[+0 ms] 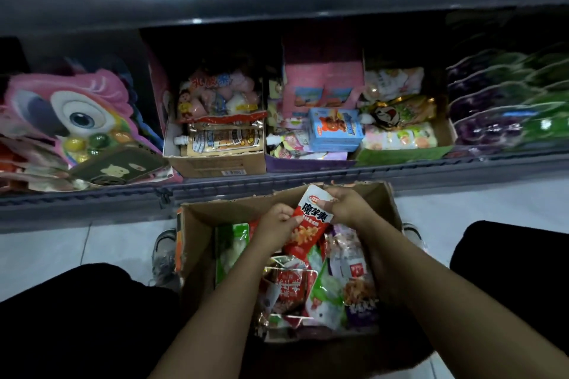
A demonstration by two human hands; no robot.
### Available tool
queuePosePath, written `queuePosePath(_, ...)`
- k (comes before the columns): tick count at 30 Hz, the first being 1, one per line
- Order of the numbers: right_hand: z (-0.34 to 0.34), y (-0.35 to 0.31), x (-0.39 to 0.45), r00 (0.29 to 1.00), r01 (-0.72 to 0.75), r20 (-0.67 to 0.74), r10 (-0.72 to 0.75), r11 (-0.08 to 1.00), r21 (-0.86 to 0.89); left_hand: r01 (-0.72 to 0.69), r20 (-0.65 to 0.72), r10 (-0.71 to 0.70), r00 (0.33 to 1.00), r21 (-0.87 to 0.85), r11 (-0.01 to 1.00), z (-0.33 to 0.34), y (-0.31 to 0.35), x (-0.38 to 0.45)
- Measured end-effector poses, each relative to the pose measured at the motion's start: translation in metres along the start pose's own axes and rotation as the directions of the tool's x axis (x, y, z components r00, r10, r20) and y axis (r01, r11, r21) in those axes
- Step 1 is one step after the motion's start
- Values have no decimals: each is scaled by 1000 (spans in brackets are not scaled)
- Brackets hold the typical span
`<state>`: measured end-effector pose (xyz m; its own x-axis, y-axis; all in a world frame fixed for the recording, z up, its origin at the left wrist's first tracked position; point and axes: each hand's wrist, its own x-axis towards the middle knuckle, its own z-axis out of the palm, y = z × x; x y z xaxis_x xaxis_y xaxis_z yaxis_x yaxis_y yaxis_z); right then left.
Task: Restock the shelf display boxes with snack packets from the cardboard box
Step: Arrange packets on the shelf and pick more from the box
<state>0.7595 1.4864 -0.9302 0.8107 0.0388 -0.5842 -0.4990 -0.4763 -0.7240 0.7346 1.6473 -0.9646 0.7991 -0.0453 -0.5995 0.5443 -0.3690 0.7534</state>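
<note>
An open cardboard box (197, 224), heaped with mixed snack packets (326, 289), is set on the floor below the shelf. A red packet (309, 224) is held tilted above it. Part-filled display boxes (215, 160) are ranged along the far shelf.

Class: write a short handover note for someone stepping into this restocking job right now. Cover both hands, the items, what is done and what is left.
Left hand and right hand both pinch one red snack packet, held above the cardboard box on the floor.
The box holds many more packets.
The shelf display boxes are partly filled.
Left: place this packet on the shelf, then go on with the rest.
</note>
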Motion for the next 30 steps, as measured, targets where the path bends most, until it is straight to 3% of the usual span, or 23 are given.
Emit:
queuePosePath(4, -30, -33, -28, 995, 95, -3, -95, 995, 5, -35, 118, 41, 992, -58, 998, -15, 45, -22)
queuePosePath(11, -75, -97, -81, 976, 217, 2, -217, 976, -23, -180, 192, 161, 968, 84, 980, -53, 125, -67)
queuePosePath(24, -123, -227, -153, 885, 452, 14, -466, 852, -264, -351, 79, 345, 935, 83, 933, -119, 242, -154)
queuePosePath(30, -130, -281, -175, 841, 512, 10, -541, 789, -340, -426, -3, 426, 905, -27, 904, -141, 269, -172)
